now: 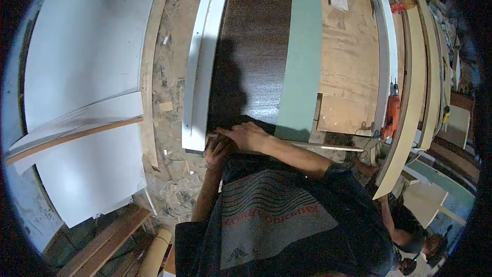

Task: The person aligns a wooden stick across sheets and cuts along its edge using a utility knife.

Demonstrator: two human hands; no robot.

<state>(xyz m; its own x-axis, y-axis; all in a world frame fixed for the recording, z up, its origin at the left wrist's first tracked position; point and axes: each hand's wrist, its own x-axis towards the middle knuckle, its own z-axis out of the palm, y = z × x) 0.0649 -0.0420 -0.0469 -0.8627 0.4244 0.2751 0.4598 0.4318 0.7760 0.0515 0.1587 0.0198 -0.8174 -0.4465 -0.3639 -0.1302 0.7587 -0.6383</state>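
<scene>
My left hand [217, 153] is curled at the near end of a white strip [197, 107], close to the corner of a dark brown wood-grain board [259, 41]. From the right, my right hand [246, 136] reaches across the board's near edge and meets the left hand, index finger pointing left and the other fingers bent. Both hands are closed together; whatever is between the fingers is too small or hidden to make out. A green strip [300, 66] runs along the board's right side. The white strip lies along its left side.
White panels [92, 46] stand at left beside a littered floor [171, 174]. On the right are a red power drill [393, 113], a red-handled tool [403, 5], long cream strips [412, 97] and a plywood sheet [348, 61]. Another person [415, 241] is at lower right.
</scene>
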